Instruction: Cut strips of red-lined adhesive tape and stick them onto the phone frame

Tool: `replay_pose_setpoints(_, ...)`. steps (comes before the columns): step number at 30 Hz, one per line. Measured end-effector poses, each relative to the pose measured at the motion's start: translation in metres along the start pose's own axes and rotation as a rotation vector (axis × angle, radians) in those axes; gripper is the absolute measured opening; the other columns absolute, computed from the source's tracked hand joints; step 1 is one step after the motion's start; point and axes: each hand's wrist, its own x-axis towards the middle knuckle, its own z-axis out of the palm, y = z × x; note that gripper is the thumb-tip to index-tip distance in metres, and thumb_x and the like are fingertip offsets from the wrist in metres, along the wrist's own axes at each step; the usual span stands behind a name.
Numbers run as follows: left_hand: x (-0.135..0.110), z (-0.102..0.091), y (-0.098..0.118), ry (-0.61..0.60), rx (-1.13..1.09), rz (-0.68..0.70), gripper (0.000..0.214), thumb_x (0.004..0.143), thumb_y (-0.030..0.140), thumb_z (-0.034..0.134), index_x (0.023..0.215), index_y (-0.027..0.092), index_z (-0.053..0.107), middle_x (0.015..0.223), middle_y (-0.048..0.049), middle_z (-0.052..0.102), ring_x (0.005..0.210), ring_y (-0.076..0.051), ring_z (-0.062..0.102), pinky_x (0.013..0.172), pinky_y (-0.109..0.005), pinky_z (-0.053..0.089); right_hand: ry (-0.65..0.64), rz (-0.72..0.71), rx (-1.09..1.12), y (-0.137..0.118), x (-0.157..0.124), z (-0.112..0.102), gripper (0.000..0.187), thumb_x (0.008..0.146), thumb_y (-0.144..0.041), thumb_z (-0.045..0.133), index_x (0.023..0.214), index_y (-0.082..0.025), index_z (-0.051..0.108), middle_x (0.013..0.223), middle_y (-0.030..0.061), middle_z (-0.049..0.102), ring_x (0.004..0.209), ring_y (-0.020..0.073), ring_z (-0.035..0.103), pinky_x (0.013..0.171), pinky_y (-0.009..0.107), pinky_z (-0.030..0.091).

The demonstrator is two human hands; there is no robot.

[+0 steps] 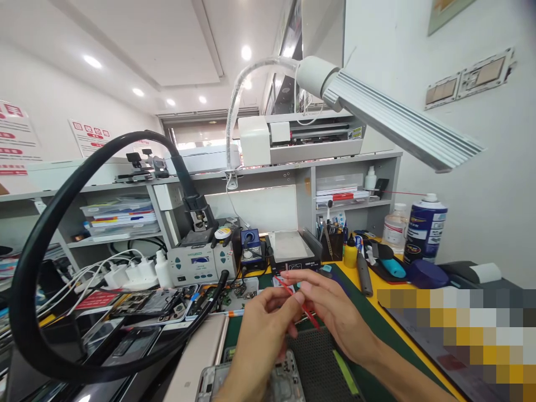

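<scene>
A thin red strip (310,317), seemingly flexible, slants between my two hands above the bench. My left hand (263,329) pinches it around the middle with thumb and index finger. From the right, my right hand (339,315) reaches across, its fingertips closed around the strip's far end; the exact contact is partly hidden. Under my left wrist lies a grey metal phone frame (293,377), partly covered by the forearm. Beside it, below my right hand, is a dark perforated pad (320,363) with a yellow-green strip (345,373) along it.
A thick black hose (25,279) loops across the left side from a hot-air station (201,265). Phones and circuit boards crowd the left bench. At right stand a yellow bottle (350,254) and a blue spray can (425,229). A lamp (402,120) hangs overhead.
</scene>
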Motion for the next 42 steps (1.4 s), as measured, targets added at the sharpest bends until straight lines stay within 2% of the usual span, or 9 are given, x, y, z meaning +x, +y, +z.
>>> replay_pose_setpoints(4, 0.001, -0.005, 0.001, -0.037, -0.124, -0.048, 0.036, 0.076, 0.049, 0.073, 0.085, 0.016, 0.063, 0.059, 0.0036, 0.059, 0.035, -0.004, 0.036, 0.03, -0.015, 0.028, -0.003, -0.038, -0.076, -0.006, -0.002, 0.001, 0.034, 0.097, -0.042, 0.052, 0.117, -0.021, 0.069, 0.105, 0.0092, 0.071, 0.091, 0.0251, 0.065, 0.083, 0.041, 0.05)
replay_pose_setpoints(7, 0.001, -0.011, 0.0, -0.05, -0.15, -0.054, 0.033, 0.078, 0.048, 0.072, 0.082, 0.016, 0.062, 0.054, 0.0048, 0.056, 0.033, -0.003, 0.034, 0.031, -0.015, 0.027, -0.02, -0.123, -0.255, -0.013, -0.005, 0.002, 0.037, 0.1, -0.045, 0.047, 0.118, -0.022, 0.069, 0.111, 0.0095, 0.068, 0.102, 0.0269, 0.063, 0.093, 0.044, 0.045)
replay_pose_setpoints(10, 0.001, -0.017, 0.0, -0.056, -0.13, -0.04, 0.033, 0.078, 0.047, 0.073, 0.081, 0.016, 0.063, 0.054, 0.0039, 0.058, 0.035, -0.004, 0.036, 0.031, -0.015, 0.026, -0.061, -0.196, -0.381, -0.017, -0.006, 0.001, 0.037, 0.102, -0.045, 0.044, 0.12, -0.025, 0.069, 0.112, 0.0076, 0.065, 0.108, 0.0254, 0.059, 0.098, 0.041, 0.042)
replay_pose_setpoints(16, -0.003, -0.027, 0.007, -0.108, -0.035, -0.013, 0.031, 0.074, 0.043, 0.078, 0.081, 0.015, 0.068, 0.048, 0.0033, 0.057, 0.037, -0.007, 0.039, 0.032, -0.015, 0.028, -0.073, -0.269, -0.403, -0.012, -0.007, -0.005, 0.034, 0.103, -0.045, 0.044, 0.118, -0.03, 0.071, 0.12, 0.0053, 0.06, 0.119, 0.0239, 0.052, 0.102, 0.036, 0.038)
replay_pose_setpoints(19, -0.004, -0.032, 0.007, -0.137, -0.002, 0.004, 0.037, 0.071, 0.047, 0.08, 0.081, 0.013, 0.072, 0.047, 0.003, 0.055, 0.039, -0.008, 0.04, 0.032, -0.017, 0.026, -0.077, -0.269, -0.367, -0.01, -0.008, -0.005, 0.035, 0.102, -0.045, 0.044, 0.119, -0.03, 0.07, 0.12, 0.006, 0.059, 0.119, 0.0241, 0.052, 0.103, 0.036, 0.038)
replay_pose_setpoints(25, -0.006, -0.038, 0.0, -0.173, -0.008, 0.002, 0.04, 0.069, 0.052, 0.08, 0.074, 0.014, 0.072, 0.046, 0.0058, 0.049, 0.038, -0.004, 0.03, 0.038, -0.019, 0.02, -0.067, -0.281, -0.35, -0.009, -0.008, -0.004, 0.032, 0.102, -0.038, 0.044, 0.119, -0.03, 0.07, 0.126, 0.0075, 0.057, 0.125, 0.0266, 0.049, 0.107, 0.042, 0.037)
replay_pose_setpoints(29, -0.011, -0.041, -0.001, -0.142, -0.026, -0.004, 0.038, 0.07, 0.051, 0.08, 0.08, 0.015, 0.074, 0.051, 0.0049, 0.05, 0.044, -0.007, 0.033, 0.04, -0.019, 0.022, -0.066, -0.307, -0.379, -0.004, -0.007, -0.007, 0.032, 0.098, -0.028, 0.047, 0.121, -0.032, 0.069, 0.127, 0.0071, 0.057, 0.127, 0.0276, 0.048, 0.106, 0.045, 0.038)
replay_pose_setpoints(37, -0.011, -0.046, -0.005, -0.161, -0.004, -0.011, 0.041, 0.071, 0.054, 0.078, 0.079, 0.014, 0.074, 0.059, -0.0002, 0.058, 0.043, -0.007, 0.035, 0.04, -0.02, 0.023, -0.006, -0.324, -0.614, -0.003, -0.006, -0.007, 0.044, 0.094, -0.016, 0.042, 0.124, -0.037, 0.065, 0.133, 0.0042, 0.049, 0.125, 0.0261, 0.048, 0.103, 0.044, 0.04)
replay_pose_setpoints(42, -0.012, -0.048, -0.008, -0.151, -0.021, -0.003, 0.041, 0.069, 0.054, 0.079, 0.077, 0.014, 0.075, 0.059, -0.0006, 0.061, 0.043, -0.007, 0.039, 0.039, -0.019, 0.023, 0.016, -0.418, -0.81, 0.001, -0.006, -0.007, 0.048, 0.094, -0.01, 0.038, 0.127, -0.034, 0.062, 0.133, 0.0065, 0.046, 0.119, 0.0252, 0.051, 0.098, 0.043, 0.044)
